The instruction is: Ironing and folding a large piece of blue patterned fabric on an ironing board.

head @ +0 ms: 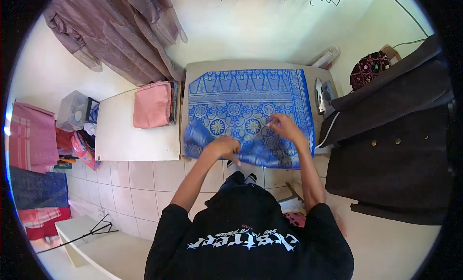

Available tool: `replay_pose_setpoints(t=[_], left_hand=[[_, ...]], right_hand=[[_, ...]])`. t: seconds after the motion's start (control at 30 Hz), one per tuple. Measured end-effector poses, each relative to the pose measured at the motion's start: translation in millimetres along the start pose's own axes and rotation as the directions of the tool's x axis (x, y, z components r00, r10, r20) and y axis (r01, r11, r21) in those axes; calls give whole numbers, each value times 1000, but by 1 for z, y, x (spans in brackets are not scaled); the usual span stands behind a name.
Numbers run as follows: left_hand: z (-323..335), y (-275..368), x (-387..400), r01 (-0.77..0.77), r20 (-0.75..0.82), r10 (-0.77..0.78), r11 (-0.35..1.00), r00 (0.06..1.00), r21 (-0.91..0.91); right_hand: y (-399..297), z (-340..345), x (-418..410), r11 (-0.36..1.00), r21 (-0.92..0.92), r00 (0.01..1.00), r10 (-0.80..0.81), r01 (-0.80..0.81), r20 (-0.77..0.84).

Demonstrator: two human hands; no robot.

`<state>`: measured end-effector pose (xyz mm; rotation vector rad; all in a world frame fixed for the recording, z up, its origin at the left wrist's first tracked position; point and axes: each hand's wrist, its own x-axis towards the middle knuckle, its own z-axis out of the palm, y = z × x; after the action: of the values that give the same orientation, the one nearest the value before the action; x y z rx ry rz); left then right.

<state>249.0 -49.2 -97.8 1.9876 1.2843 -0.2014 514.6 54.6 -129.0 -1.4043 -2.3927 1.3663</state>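
Note:
A blue cloth [238, 99] with a silvery-gold woven pattern lies spread over a beige-covered table [253, 64] in front of me. Its near edge is rumpled and raised in soft, slightly blurred folds. Over that near edge, left of the middle, is my left hand [225, 148], its thumb and fingers apart. Farther right and a little farther in, my right hand [284, 126] hovers over the pattern with bent, parted fingers and nothing seen between them. A clothes iron [325, 95] rests at the table's right end, beside the cloth.
Folded pink cloth [152, 105] tops a stack on the white table [123, 135] at left. Mauve garments [119, 33] hang above it. Dark garments [390, 164] hang close on the right, with a white cord [330, 129] nearby. A clear plastic box [73, 110] stands far left.

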Motion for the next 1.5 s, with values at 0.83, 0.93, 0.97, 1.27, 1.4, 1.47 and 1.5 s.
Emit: replay_pose_setpoints(t=[0.83,0.93,0.97,1.27,1.4,1.47,1.5], left_hand=[[-31,-304,113,-95,-663,-707,663,246,-742],[-80,-277,175,-265,-823,-538,779,181,-568],[-84,-285,159,-242,-818,-555,782,150,-575],[-87,-302,123,104,-792,-487,868,367,-485],[-81,-254,110,120,-887,-417,908,200,-400],[-69,-233,89,108,-931,-340,939,131,-327],[-57,-231,81,201,-939,-296,944,177,-261]], right_hand=[[78,-77,44,893,-197,499,35,-405,-866],[228,-114,23,787,-91,183,28,-610,-983],[214,-116,39,805,-110,212,20,-583,-977],[162,-160,58,799,30,371,312,-601,-875],[120,-173,60,777,-69,409,252,-626,-877],[70,-167,64,794,-134,495,227,-593,-839],[40,-161,72,812,-178,554,202,-556,-808]])
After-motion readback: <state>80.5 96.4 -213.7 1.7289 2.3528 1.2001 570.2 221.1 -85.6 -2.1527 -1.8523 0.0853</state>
